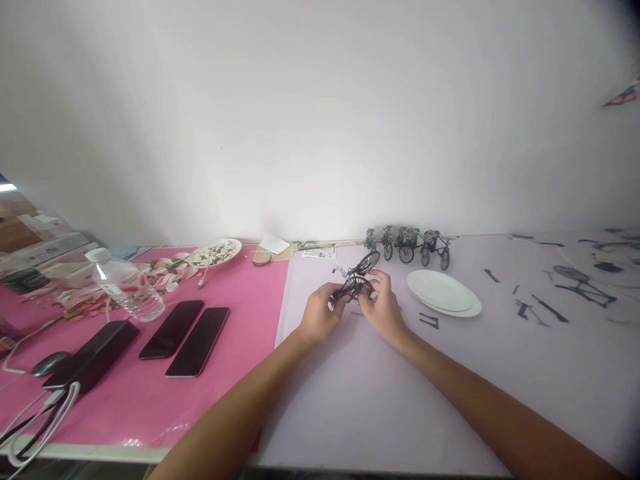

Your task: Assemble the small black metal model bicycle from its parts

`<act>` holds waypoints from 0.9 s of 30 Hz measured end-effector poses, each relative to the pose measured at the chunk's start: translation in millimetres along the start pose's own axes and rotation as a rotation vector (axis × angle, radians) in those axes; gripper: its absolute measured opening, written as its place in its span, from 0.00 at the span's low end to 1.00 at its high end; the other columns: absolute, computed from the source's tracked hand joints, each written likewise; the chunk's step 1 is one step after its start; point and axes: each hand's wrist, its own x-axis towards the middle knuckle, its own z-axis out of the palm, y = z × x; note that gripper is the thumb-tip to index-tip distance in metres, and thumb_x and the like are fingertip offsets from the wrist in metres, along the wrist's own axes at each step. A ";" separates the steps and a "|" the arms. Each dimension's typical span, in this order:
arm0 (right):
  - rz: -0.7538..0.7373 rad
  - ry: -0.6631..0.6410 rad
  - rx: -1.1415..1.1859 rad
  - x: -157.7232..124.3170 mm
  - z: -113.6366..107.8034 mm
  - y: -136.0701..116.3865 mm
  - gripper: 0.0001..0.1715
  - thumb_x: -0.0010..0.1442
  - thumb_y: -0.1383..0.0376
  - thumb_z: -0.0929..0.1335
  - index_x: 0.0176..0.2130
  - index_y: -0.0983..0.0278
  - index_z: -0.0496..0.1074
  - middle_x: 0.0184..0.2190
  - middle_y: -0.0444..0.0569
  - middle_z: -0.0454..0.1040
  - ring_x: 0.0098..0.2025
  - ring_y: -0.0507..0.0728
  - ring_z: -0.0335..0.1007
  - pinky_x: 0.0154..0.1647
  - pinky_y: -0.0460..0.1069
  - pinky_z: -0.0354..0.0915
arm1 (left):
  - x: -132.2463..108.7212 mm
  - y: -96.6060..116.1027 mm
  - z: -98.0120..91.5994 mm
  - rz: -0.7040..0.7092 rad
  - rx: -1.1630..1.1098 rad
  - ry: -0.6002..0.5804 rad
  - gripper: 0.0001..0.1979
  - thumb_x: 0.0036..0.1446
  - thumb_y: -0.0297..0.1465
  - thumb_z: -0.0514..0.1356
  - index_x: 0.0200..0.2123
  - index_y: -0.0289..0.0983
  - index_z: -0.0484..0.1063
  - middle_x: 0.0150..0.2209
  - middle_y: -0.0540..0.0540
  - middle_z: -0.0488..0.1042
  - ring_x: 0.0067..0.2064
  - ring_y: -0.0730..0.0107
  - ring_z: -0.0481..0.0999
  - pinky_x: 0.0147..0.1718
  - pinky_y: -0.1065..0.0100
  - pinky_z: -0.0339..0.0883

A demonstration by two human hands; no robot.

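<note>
— Left hand (320, 312) first: how did it stand?
— It was closed on the lower end of a small black model bicycle (356, 280), fingers pinching the frame. The right hand (384, 308) gripped the same model from the other side; which part it pinched was too small to tell.
— And where was the model?
— It was held between both hands just above the pale mat (360, 400), tilted, with one wheel pointing up and away from the person.
— What lay nearest the person?
— Over on the pink mat (150, 400) at the left were white cables (30, 427), a mouse (50, 363) and a black power bank (93, 353). Two dark phones (199, 341) lay side by side next to it. A clear water bottle (127, 287) lay on its side behind them.
— And farther out?
— White plates (443, 293), one on the other, sat just right of the right hand. Loose black parts (543, 309) were scattered well to the right. A row of little green bicycles (410, 245) stood by the wall (320, 100). A dish (216, 253) of small pieces sat at the back of the pink mat.
</note>
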 end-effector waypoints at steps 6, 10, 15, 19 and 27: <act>0.026 -0.017 0.058 0.0 0.7 -0.7 0.23 0.64 0.61 0.65 0.57 0.59 0.57 0.37 0.48 0.78 0.24 0.55 0.68 0.29 0.50 0.65 | -0.9 -0.9 0.3 0.041 0.042 0.006 0.10 0.66 0.33 0.62 0.49 0.39 0.76 0.44 0.42 0.81 0.42 0.62 0.80 0.43 0.64 0.74; 0.052 -0.029 0.124 -0.3 0.4 -1.2 0.21 0.65 0.60 0.65 0.56 0.59 0.58 0.37 0.48 0.78 0.24 0.54 0.68 0.28 0.49 0.65 | -0.2 -2.2 0.4 0.026 0.038 0.016 0.10 0.66 0.33 0.62 0.49 0.39 0.77 0.45 0.42 0.81 0.42 0.62 0.80 0.43 0.63 0.74; 0.059 -0.033 0.157 -1.0 0.9 1.6 0.20 0.67 0.59 0.64 0.56 0.58 0.58 0.37 0.49 0.77 0.27 0.55 0.71 0.28 0.49 0.66 | 0.6 -4.0 0.3 -0.003 0.008 0.029 0.11 0.66 0.35 0.62 0.49 0.39 0.77 0.47 0.41 0.82 0.43 0.61 0.81 0.43 0.63 0.75; 0.050 -0.024 0.158 -1.0 1.6 3.7 0.19 0.68 0.58 0.63 0.56 0.58 0.59 0.39 0.50 0.77 0.28 0.56 0.71 0.28 0.50 0.67 | 0.7 -5.3 0.4 -0.007 -0.014 0.048 0.11 0.65 0.35 0.62 0.49 0.39 0.78 0.46 0.41 0.82 0.44 0.61 0.81 0.43 0.63 0.75; 0.050 -0.024 0.135 -0.1 0.9 0.5 0.16 0.68 0.59 0.63 0.54 0.58 0.60 0.38 0.50 0.77 0.32 0.57 0.74 0.30 0.50 0.68 | 1.9 -6.7 1.5 -0.039 -0.051 0.074 0.12 0.65 0.35 0.63 0.49 0.39 0.79 0.46 0.41 0.82 0.44 0.61 0.81 0.41 0.63 0.76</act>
